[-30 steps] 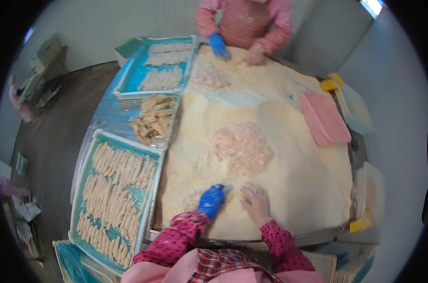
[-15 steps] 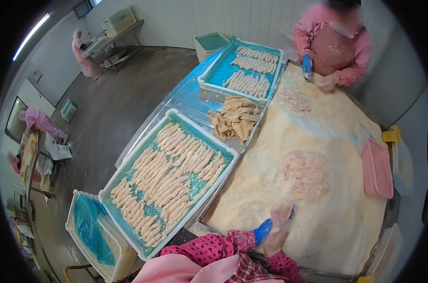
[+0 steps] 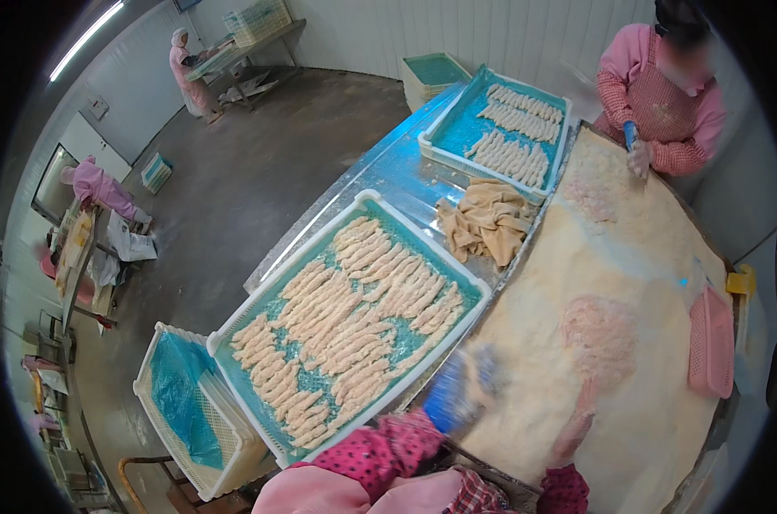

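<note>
My left hand [image 3: 461,396], in a blue glove, is smeared by motion over the near left edge of the flour bed [image 3: 525,360]. A pale floured meat strip [image 3: 476,377] shows in its grip, partly blurred. My right hand [image 3: 574,433] reaches forward over the flour, its fingertips at the near end of a pile of raw pink meat strips [image 3: 598,334]. Those fingertips blend with the meat, so their grip is unclear. Left of my hands, a white-rimmed tray [image 3: 234,321] with a teal lining carries rows of floured, twisted strips [image 3: 328,317].
A crumpled tan cloth [image 3: 487,221] separates the near tray from another tray of strips [image 3: 444,147]. Across the flour, a co-worker [image 3: 663,103] works beside a smaller meat pile [image 3: 592,195]. A pink basket [image 3: 711,343] stands right; stacked crates [image 3: 183,411] stand lower left.
My hands, together over the flour before, are now apart. The left has moved left toward the near tray; the right has reached the meat pile. The whole view has shifted rightward.
</note>
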Available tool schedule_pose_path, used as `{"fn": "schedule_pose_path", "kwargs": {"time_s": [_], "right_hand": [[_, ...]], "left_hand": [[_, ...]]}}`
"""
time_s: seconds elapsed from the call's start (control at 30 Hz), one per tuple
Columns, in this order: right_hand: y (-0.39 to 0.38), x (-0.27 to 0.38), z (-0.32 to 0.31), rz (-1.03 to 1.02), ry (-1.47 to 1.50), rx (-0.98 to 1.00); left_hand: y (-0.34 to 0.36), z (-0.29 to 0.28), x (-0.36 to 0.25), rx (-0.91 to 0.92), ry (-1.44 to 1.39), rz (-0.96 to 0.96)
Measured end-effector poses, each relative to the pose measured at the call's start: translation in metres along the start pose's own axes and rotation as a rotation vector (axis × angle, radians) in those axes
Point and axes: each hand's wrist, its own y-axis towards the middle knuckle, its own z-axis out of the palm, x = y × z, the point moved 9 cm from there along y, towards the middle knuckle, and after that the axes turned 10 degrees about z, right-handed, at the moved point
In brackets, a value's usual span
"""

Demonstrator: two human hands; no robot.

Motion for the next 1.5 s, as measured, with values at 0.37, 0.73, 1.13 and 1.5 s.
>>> {"fn": "schedule_pose_path", "kwargs": {"time_s": [0.37,0.73,1.13,1.5], "right_hand": [[-0.017,-0.029,-0.033,0.168,-0.156,-0.097],[-0.022,-0.024,-0.017,0.131,-0.205,-0.047],[-0.031,-0.022,0.013,0.099,-0.228,0.116],[-0.038,-0.01,0.068,0.01,-0.347,0.23]], "left_hand": [[-0.093,-0.057,-0.444,-0.537,1.533,1.331],[-0.09,-0.106,-0.519,-0.525,1.683,1.178],[-0.094,-0.117,-0.477,-0.695,3.072,0.663],[-0.12,-0.131,-0.465,-0.549,2.926,0.439]]}}
